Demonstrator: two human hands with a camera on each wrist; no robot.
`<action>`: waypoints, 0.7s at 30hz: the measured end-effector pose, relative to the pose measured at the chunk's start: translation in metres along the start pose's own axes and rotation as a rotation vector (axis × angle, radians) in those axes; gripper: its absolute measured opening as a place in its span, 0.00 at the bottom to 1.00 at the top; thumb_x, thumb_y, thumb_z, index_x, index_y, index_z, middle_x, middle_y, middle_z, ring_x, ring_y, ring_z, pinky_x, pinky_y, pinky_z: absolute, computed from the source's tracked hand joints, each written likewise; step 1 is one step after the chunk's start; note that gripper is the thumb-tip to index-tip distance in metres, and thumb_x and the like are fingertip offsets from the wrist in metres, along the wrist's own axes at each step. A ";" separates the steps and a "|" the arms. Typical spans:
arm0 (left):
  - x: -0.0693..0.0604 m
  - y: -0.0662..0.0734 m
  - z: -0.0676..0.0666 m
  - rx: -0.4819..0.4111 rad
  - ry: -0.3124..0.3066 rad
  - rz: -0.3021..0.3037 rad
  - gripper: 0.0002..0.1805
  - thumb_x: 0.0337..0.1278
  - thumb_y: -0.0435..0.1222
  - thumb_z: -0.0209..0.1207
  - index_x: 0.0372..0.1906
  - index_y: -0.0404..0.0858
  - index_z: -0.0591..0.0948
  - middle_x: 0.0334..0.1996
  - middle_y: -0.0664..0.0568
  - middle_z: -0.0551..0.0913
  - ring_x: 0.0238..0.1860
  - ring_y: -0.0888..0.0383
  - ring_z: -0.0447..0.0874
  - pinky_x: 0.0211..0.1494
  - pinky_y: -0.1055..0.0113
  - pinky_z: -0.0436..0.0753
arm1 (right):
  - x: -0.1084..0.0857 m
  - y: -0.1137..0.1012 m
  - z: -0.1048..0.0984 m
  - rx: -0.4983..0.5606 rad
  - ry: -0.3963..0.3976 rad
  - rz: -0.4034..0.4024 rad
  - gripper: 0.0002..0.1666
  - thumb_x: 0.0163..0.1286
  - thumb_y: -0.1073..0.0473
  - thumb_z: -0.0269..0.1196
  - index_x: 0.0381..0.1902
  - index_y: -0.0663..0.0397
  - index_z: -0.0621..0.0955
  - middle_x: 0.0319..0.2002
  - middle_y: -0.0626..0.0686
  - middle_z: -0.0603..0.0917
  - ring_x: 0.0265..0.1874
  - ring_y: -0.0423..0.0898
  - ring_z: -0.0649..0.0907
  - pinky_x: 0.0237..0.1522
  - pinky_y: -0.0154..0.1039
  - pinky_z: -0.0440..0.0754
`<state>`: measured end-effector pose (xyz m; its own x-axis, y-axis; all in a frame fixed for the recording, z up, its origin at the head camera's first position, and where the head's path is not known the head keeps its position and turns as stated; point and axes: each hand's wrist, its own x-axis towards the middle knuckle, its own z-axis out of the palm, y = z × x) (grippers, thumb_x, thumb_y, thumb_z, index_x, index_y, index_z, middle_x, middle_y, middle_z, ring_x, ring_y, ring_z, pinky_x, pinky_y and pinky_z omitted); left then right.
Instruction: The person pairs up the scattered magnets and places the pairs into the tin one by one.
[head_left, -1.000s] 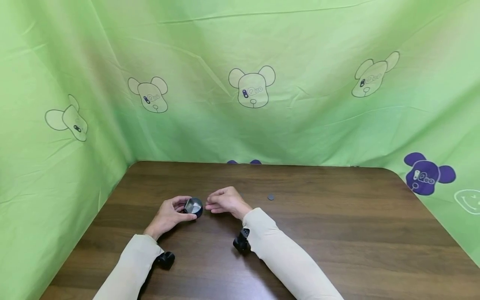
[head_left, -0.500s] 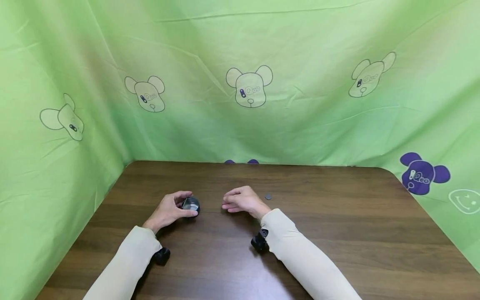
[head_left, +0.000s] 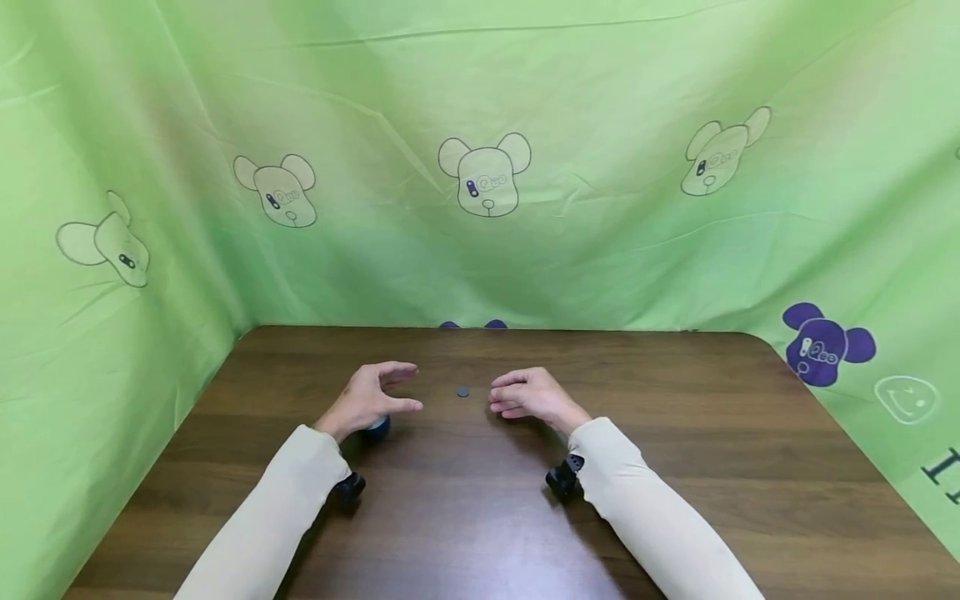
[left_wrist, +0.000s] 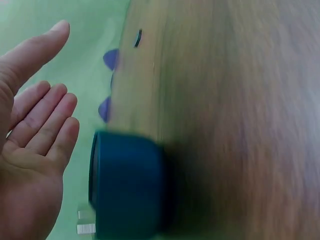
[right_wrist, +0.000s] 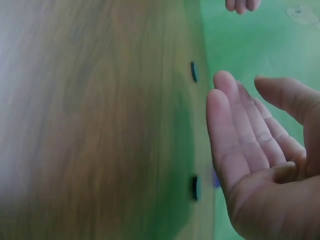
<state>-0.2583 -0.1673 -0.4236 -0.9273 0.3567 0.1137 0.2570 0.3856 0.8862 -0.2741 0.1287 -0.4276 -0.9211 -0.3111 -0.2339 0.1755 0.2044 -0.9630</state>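
My left hand (head_left: 365,398) hovers with thumb and fingers spread, holding nothing. A dark round container (head_left: 377,428) stands on the table below it, partly covered by the hand; in the left wrist view the container (left_wrist: 130,185) looks dark blue and blurred. Between the hands lies a small dark disc (head_left: 462,392). My right hand (head_left: 534,395) is to the right of that disc, fingers loosely extended and nothing in them. The right wrist view shows two thin discs, an upper disc (right_wrist: 194,71) and a lower disc (right_wrist: 195,188); the head view shows only one.
The brown wooden table (head_left: 465,517) reaches back to a green curtain (head_left: 600,275) printed with bear heads. Black wrist cameras are on the left sleeve (head_left: 273,508) and right sleeve (head_left: 660,517).
My left hand has let go of the container and moved up and right of it. The right hand has moved right, uncovering one disc, while the disc seen earlier is out of sight.
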 end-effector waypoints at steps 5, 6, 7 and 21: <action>0.011 0.010 0.017 0.008 -0.024 -0.006 0.32 0.50 0.30 0.74 0.61 0.25 0.76 0.59 0.34 0.79 0.62 0.39 0.76 0.64 0.49 0.75 | -0.005 0.003 -0.014 -0.078 0.030 -0.019 0.20 0.67 0.71 0.64 0.55 0.80 0.77 0.43 0.68 0.86 0.38 0.53 0.89 0.42 0.44 0.87; 0.013 0.011 0.021 0.002 -0.029 -0.010 0.32 0.50 0.30 0.73 0.61 0.25 0.76 0.59 0.33 0.79 0.62 0.39 0.77 0.64 0.50 0.75 | -0.006 0.004 -0.016 -0.095 0.044 -0.020 0.20 0.66 0.72 0.64 0.54 0.79 0.77 0.42 0.68 0.86 0.37 0.53 0.88 0.41 0.44 0.87; 0.015 0.012 0.024 -0.007 -0.032 -0.020 0.32 0.50 0.29 0.73 0.61 0.25 0.76 0.59 0.33 0.79 0.61 0.39 0.77 0.64 0.50 0.76 | -0.007 0.005 -0.018 -0.118 0.057 -0.026 0.20 0.65 0.72 0.64 0.53 0.79 0.77 0.42 0.67 0.87 0.37 0.52 0.88 0.41 0.44 0.87; 0.038 0.009 0.059 -0.006 0.018 -0.122 0.27 0.49 0.24 0.72 0.58 0.28 0.79 0.55 0.38 0.82 0.56 0.44 0.81 0.60 0.58 0.79 | -0.011 0.016 -0.037 -0.488 0.281 -0.115 0.16 0.60 0.67 0.70 0.46 0.67 0.84 0.38 0.60 0.88 0.19 0.42 0.82 0.24 0.35 0.82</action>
<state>-0.2752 -0.0996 -0.4380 -0.9563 0.2921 0.0127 0.1403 0.4201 0.8966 -0.2744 0.1699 -0.4351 -0.9935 -0.1112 -0.0226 -0.0502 0.6096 -0.7911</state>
